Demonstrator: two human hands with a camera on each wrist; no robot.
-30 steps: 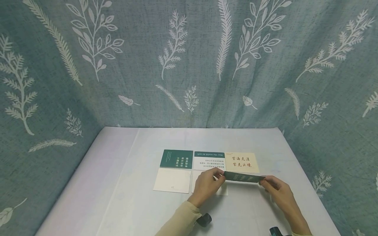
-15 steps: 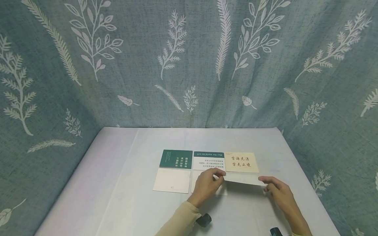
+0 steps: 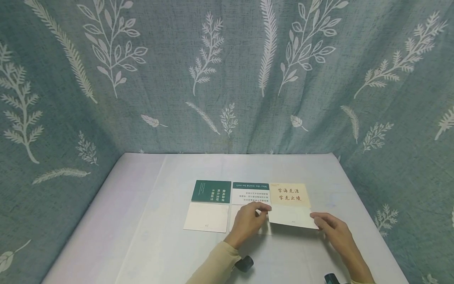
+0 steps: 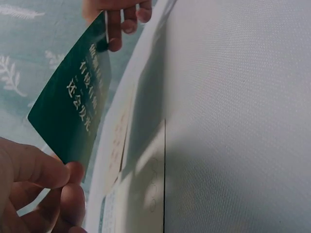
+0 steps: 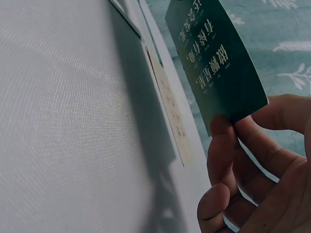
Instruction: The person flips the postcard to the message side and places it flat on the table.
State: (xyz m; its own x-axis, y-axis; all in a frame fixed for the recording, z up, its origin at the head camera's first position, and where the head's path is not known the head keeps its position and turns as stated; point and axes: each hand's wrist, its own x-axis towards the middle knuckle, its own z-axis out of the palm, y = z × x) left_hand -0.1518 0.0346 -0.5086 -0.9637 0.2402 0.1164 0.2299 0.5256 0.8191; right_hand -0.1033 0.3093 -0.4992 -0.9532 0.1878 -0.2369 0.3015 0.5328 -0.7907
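Note:
Both hands hold a postcard above the table, its pale face up in the head view. Wrist views show its dark green underside with light printed characters. My left hand pinches one corner between thumb and fingers. At the opposite end, my right hand pinches the other near corner. Just behind the held card lies a cream postcard with red characters. Left of that sits a white postcard with a green band. A pale card is mostly hidden beneath my left hand.
A green postcard and a pale one below it lie further left on the white-covered table. A leaf-patterned curtain surrounds the back and sides. Dark wrist devices show beneath the wrists.
The held postcard has turned over: its green face showed upward a second ago, now its pale face does. The right fingers shifted their hold at its edge. The other cards stay put.

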